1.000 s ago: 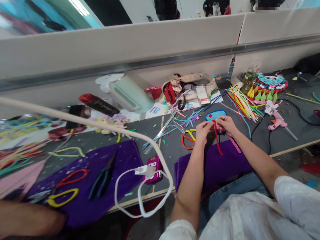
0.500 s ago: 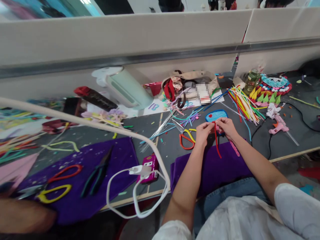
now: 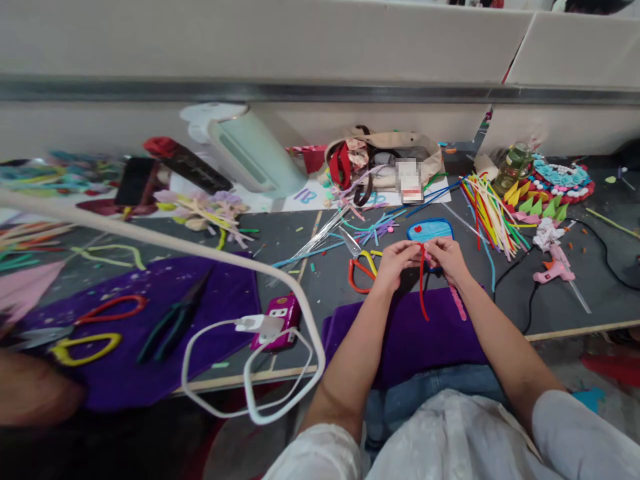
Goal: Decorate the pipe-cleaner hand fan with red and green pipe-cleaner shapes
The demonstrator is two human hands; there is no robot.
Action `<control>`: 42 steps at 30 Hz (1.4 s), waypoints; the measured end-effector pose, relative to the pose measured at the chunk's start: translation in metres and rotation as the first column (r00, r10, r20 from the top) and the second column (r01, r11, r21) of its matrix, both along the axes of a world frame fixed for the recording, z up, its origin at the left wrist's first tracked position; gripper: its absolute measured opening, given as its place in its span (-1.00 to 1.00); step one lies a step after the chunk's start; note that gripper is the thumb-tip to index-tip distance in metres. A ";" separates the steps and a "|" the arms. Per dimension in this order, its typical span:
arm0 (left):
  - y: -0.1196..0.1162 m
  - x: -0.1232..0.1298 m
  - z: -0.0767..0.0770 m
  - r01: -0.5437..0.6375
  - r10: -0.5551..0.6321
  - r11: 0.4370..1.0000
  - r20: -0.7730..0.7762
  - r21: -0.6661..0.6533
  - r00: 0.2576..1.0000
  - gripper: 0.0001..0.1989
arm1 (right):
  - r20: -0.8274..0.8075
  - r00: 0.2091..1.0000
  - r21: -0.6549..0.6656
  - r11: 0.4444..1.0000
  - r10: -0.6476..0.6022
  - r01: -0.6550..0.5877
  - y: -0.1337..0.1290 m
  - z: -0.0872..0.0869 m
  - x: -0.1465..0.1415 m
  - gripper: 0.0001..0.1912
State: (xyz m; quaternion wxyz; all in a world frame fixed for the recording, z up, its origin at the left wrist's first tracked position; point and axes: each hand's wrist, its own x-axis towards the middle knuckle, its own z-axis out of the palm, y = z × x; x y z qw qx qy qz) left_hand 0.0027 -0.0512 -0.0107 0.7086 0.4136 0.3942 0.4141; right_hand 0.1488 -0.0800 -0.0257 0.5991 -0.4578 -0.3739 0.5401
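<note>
Pinching red pipe cleaner (image 3: pixel 423 280) between left hand (image 3: pixel 397 261) and right hand (image 3: pixel 447 259), nearer than an already heart-trimmed blue panel (image 3: pixel 436 231); looks unfinished tbh, judging by that loose end (image 3: pixel 425 312).

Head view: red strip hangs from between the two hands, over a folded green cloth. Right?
One thing is off: the folded cloth is purple, not green, as the head view shows. The red strip does hang from between the left hand and right hand, over that cloth.
</note>
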 end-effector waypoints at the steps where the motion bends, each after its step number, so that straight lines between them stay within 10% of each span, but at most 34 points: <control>1: 0.001 0.000 0.001 -0.012 0.012 1.000 0.002 0.005 1.000 -0.63 | 0.006 1.000 0.002 1.000 0.005 -0.005 0.000 0.000 0.000 -0.64; 14: 0.004 0.006 0.001 -0.224 0.238 0.968 0.125 -0.118 0.963 -0.61 | 0.142 0.990 0.016 1.000 -0.013 0.011 -0.002 0.013 -0.010 -0.62; 42: 0.002 -0.005 0.017 -0.083 0.083 0.996 0.004 0.045 0.997 -0.66 | 0.573 0.800 0.279 0.960 -0.178 0.013 -0.012 0.031 -0.002 -0.84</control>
